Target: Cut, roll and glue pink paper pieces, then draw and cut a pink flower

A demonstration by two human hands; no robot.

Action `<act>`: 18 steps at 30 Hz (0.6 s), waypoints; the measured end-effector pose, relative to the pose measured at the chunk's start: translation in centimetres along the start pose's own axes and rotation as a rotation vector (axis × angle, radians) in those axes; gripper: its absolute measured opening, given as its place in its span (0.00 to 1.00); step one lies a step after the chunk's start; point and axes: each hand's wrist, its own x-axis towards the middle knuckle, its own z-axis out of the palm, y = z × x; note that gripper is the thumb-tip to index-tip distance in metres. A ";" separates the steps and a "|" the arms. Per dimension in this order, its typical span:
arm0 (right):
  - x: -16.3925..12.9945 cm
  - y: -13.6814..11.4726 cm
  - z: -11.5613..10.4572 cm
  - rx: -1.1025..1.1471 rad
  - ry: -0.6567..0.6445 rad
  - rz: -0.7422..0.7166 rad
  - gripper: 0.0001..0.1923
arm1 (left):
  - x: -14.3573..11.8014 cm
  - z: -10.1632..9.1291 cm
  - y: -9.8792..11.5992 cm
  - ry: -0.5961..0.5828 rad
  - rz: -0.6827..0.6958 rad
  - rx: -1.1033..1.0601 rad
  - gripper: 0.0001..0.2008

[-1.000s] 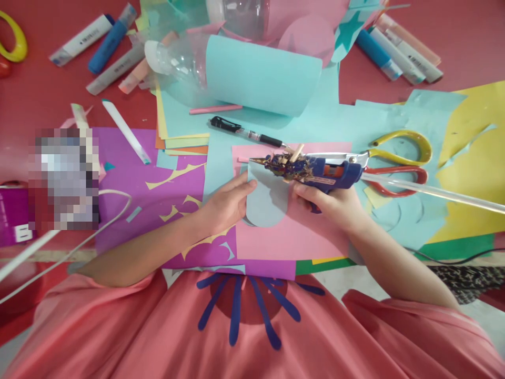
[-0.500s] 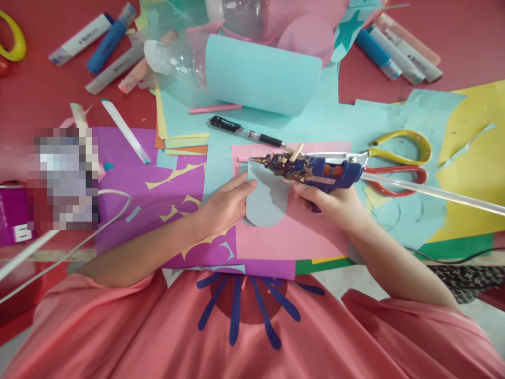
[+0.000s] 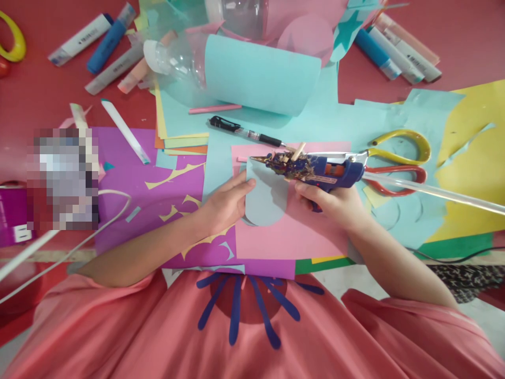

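Observation:
My right hand [image 3: 331, 202] is wrapped round the handle of a blue hot glue gun [image 3: 335, 173], its nozzle pointing left. A long clear glue stick [image 3: 442, 195] sticks out of its back end, and brown debris clings round its front. Between the thumb and fingers of my left hand [image 3: 231, 202] is the left edge of a light blue paper cutout [image 3: 267, 202] with a rounded bottom. The nozzle tip hovers at the cutout's top left corner; whether it touches, I cannot tell. Beneath the cutout lies a pink sheet [image 3: 315, 237].
Scissors with yellow and red handles [image 3: 418, 150] lie partly behind the glue gun. A black pen [image 3: 244, 131] rests above the pink sheet. Farther back lies a plastic bottle wrapped in light blue paper [image 3: 262, 73]. Markers [image 3: 114, 47] are on both sides; a dark cable [image 3: 453, 258] runs right.
The nozzle has shifted very slightly to the right relative to the cutout. Both hands keep their holds, and nothing else has visibly moved.

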 end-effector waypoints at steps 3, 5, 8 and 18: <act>0.0 0.0 0.0 0.012 0.003 0.003 0.16 | 0.0 0.2 0.1 0.019 -0.011 -0.009 0.18; 0.0 0.0 0.0 0.015 0.009 0.004 0.17 | -0.1 0.2 0.2 0.024 -0.019 -0.018 0.18; -0.1 0.1 -0.2 0.019 0.013 -0.007 0.20 | -0.1 0.1 0.2 0.032 -0.015 -0.020 0.17; -0.2 0.3 -0.4 0.057 0.023 -0.014 0.15 | -0.1 0.1 0.4 0.075 -0.011 -0.031 0.19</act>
